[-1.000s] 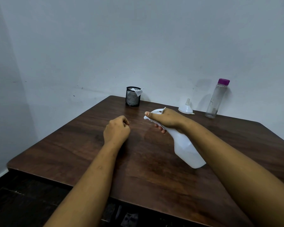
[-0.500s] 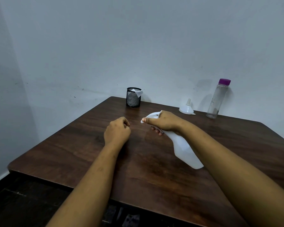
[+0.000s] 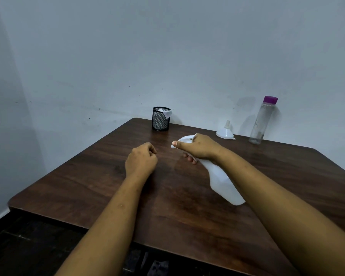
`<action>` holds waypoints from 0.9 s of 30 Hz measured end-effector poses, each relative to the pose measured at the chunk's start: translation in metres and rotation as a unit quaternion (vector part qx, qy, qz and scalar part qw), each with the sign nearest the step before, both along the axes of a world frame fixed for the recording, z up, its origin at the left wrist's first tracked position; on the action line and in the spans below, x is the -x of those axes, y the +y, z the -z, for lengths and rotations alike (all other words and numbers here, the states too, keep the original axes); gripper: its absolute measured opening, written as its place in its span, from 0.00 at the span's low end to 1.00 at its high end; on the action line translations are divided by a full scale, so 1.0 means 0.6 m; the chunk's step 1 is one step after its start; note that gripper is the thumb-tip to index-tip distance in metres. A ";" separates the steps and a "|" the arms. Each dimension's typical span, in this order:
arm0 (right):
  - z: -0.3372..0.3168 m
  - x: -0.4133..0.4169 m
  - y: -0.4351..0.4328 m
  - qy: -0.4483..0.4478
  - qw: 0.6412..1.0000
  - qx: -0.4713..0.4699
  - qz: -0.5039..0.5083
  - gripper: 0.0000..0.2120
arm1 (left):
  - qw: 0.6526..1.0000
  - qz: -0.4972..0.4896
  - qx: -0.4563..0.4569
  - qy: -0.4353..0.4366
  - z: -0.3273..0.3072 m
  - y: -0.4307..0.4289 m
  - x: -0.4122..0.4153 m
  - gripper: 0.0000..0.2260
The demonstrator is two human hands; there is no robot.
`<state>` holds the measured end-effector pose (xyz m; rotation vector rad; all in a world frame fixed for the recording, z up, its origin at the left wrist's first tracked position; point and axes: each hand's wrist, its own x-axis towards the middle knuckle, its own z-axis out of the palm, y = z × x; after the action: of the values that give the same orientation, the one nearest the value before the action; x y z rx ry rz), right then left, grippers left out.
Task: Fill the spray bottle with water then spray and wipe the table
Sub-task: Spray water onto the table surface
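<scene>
The right hand (image 3: 199, 148) grips the neck of the white spray bottle (image 3: 221, 182), thumb stretched along its head, and holds it tilted over the dark wooden table (image 3: 88, 176). Just left of the spray bottle, the left hand (image 3: 141, 159) is curled into an empty fist. Beyond the spray bottle, by the pale wall (image 3: 167, 56), stand a black mesh cup (image 3: 160, 121) to its left and a funnel (image 3: 225, 132) and a purple-capped clear bottle (image 3: 261, 122) to its right.

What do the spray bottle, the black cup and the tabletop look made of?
The spray bottle is matte, milky white and slightly translucent, so likely plastic. The black cup has see-through mesh walls, so probably metal wire mesh. The table is dark brown with grain streaks and a faint sheen: wood or wood-look laminate, cannot tell which.
</scene>
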<state>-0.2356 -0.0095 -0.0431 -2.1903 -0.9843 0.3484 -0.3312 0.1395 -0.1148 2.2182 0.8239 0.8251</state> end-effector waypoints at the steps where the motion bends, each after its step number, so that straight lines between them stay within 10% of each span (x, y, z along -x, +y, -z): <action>1: -0.003 0.001 -0.004 0.024 1.000 -0.017 -0.008 0.20 | 1.000 0.001 -0.001 -0.001 0.000 0.000 0.000 0.09; 19: -0.033 0.030 -0.035 0.077 0.991 -0.079 -0.071 0.15 | 0.980 0.129 -0.015 -0.150 -0.007 -0.017 -0.001 0.10; 27: -0.045 0.024 -0.071 0.148 0.928 -0.343 -0.021 0.17 | 0.899 0.278 0.078 -0.329 -0.112 -0.081 -0.009 0.08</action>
<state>-0.2497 -0.0519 -0.0161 -1.4359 -0.8233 0.2859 -0.3256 0.0910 -0.0476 1.7045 -0.0742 1.0634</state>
